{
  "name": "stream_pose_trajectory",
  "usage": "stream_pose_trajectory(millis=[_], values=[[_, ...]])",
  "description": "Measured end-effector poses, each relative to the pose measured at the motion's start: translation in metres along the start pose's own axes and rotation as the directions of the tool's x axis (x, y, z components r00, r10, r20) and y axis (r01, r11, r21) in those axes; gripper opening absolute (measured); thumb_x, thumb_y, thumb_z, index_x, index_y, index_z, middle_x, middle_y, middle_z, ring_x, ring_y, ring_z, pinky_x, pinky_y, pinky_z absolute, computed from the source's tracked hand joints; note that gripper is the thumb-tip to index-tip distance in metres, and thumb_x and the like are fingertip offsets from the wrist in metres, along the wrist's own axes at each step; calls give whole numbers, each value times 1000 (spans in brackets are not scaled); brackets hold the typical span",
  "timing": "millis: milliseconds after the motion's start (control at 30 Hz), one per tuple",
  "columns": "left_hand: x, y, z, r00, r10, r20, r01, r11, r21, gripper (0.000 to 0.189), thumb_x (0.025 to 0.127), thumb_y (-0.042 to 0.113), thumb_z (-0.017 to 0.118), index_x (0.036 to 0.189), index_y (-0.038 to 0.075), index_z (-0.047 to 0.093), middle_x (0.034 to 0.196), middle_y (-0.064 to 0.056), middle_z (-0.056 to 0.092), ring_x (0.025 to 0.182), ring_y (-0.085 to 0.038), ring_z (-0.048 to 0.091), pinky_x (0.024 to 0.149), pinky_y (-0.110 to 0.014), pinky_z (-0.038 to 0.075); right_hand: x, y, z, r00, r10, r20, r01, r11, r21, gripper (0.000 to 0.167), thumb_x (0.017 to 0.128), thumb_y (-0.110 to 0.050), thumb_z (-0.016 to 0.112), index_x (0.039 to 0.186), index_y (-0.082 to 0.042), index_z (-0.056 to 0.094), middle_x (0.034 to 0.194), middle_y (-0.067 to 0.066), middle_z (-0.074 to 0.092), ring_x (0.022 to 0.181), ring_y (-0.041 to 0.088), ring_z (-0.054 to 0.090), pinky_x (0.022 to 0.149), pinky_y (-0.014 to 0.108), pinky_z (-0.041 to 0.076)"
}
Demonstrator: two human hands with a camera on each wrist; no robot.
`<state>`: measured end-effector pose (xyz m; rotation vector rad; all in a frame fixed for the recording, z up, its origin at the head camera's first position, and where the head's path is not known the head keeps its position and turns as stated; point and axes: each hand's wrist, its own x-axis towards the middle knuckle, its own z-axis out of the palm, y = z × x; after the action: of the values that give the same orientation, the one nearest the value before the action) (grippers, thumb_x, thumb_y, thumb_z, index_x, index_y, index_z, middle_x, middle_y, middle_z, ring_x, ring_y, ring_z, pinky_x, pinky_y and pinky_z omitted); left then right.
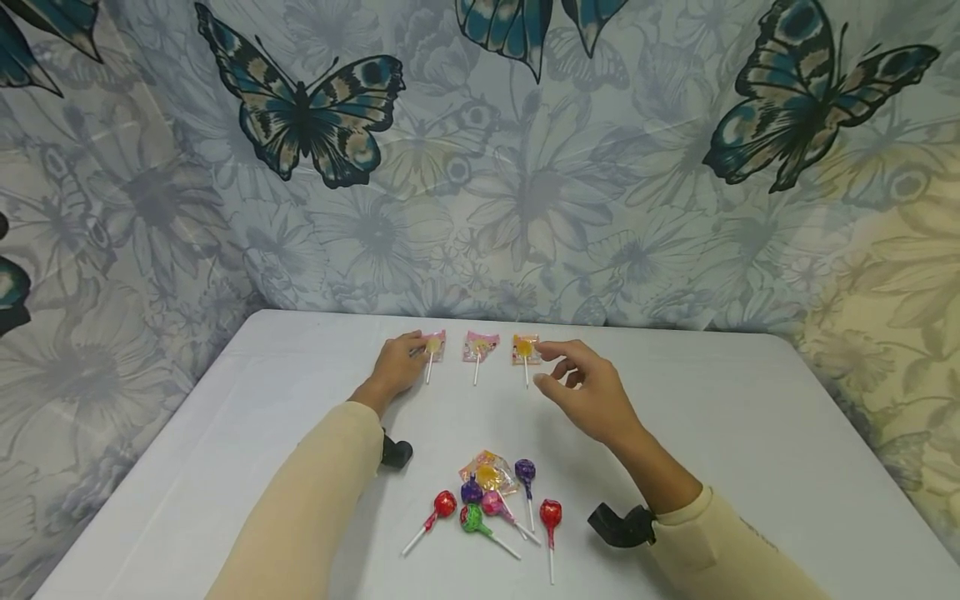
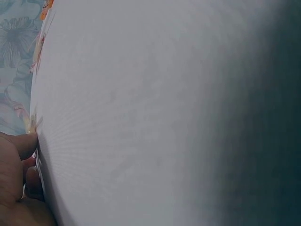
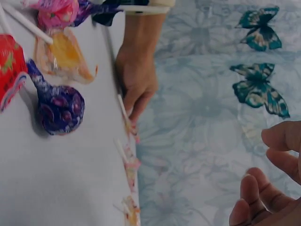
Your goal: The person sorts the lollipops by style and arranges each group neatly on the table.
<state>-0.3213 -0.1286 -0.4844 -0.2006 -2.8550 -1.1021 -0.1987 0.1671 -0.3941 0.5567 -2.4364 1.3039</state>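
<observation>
Three flat lollipops in clear printed wrappers lie in a row near the table's far edge, sticks toward me. At the left one [image 1: 434, 346], my left hand [image 1: 397, 364] pinches the wrapper's left edge; the left wrist view shows the thumb [image 2: 28, 143] beside it. A pink-wrapped lollipop [image 1: 480, 344] lies in the middle. Beside the orange-wrapped lollipop [image 1: 524, 348] at the right, my right hand [image 1: 588, 392] hovers with thumb and index finger apart. Its loosely bent fingers hold nothing in the right wrist view.
Nearer me lies a loose group of lollipops: red [image 1: 445, 503], green [image 1: 472, 518], pink [image 1: 492, 503], purple [image 1: 525, 470], another red [image 1: 551, 512], and an orange flat-wrapped one [image 1: 487, 475]. The white table [image 1: 247, 467] meets a butterfly-patterned cloth [image 1: 540, 208] behind.
</observation>
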Motion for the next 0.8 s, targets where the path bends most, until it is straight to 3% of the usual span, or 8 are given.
stream_pose_trajectory(millis=[167,500,800], values=[[0,1,0,1000,-4,4,4,1000,-14,37,92,9,62,127,0,61,140,-13,49,133,-35,37,110,-41,24,-9,-7,2,1000,-5,14,4,1000,26,36,85,-6,72,120,-8,67,104,5,64,83,17,58,70,35,49],[-2,4,-3,999,-24,21,25,999,-22,35,93,9,61,127,-2,61,142,-13,48,134,-36,35,110,-43,23,-30,-10,20,996,-63,57,58,995,85,37,84,-7,74,119,-16,67,106,-6,63,88,15,55,73,36,47],[-2,4,-2,999,-26,20,26,999,-33,36,93,9,61,127,-2,60,142,-12,48,135,-35,35,110,-42,23,-43,-4,37,990,-81,119,62,987,151,34,86,-11,74,119,-17,67,109,-7,63,90,23,56,74,39,47]])
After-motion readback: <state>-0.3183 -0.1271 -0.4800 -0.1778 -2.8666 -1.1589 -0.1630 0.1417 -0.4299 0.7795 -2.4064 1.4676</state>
